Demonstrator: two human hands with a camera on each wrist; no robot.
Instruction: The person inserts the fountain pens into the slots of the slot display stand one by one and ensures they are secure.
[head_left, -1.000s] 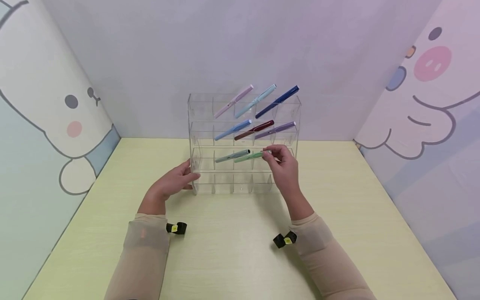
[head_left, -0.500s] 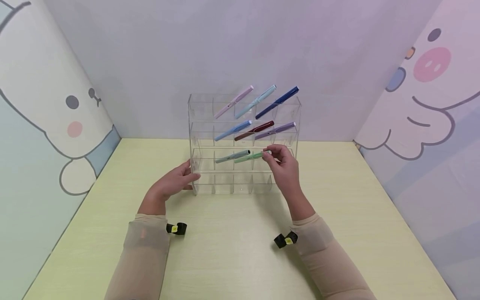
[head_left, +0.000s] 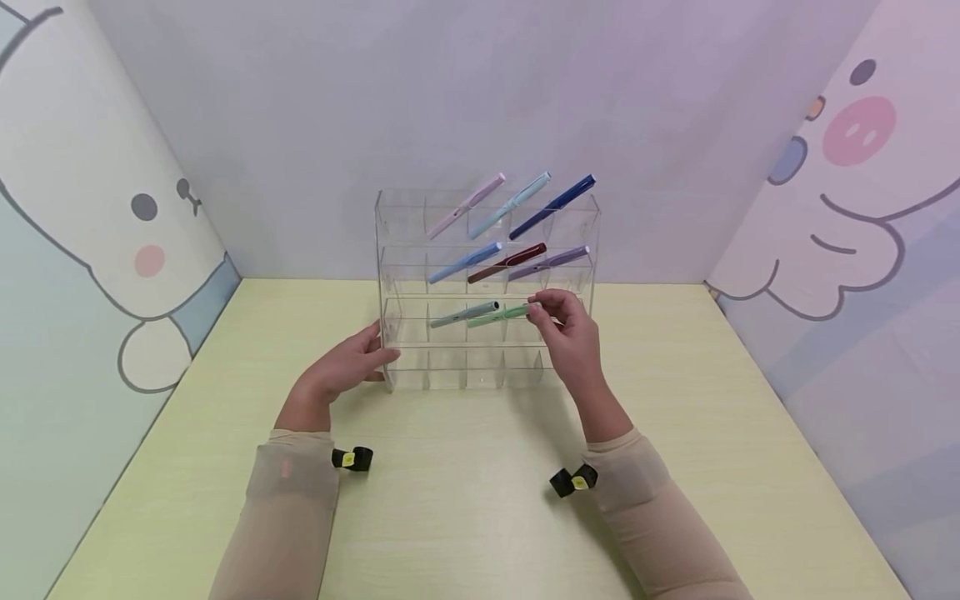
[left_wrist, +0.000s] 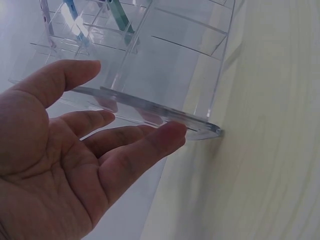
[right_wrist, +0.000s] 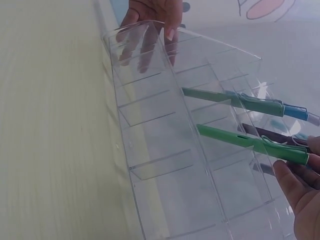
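A clear acrylic pen rack (head_left: 408,321) with stepped tiers stands on the table. My right hand (head_left: 572,337) pinches the capped upper end of a light green pen (head_left: 498,315), which leans in the third tier from the top. Its lower end is inside the rack in the right wrist view. Left of it leans a grey-green pen (head_left: 463,314). My left hand (head_left: 341,367) rests against the rack's left side, fingers (left_wrist: 132,155) fairly straight along the outside of the panel and thumb at the front edge.
Higher tiers bear slanted pens: pink (head_left: 467,205), pale blue (head_left: 510,205), dark blue (head_left: 552,207), blue (head_left: 465,262), dark red (head_left: 507,263) and purple (head_left: 549,262). A plain wall (head_left: 300,167) is behind the rack. Cartoon-printed panels (head_left: 847,208) flank the table (head_left: 450,500).
Hardly anything differs. The view shifts slightly; the right hand keeps its pinch on the light green pen, and the left hand stays at the rack's side.
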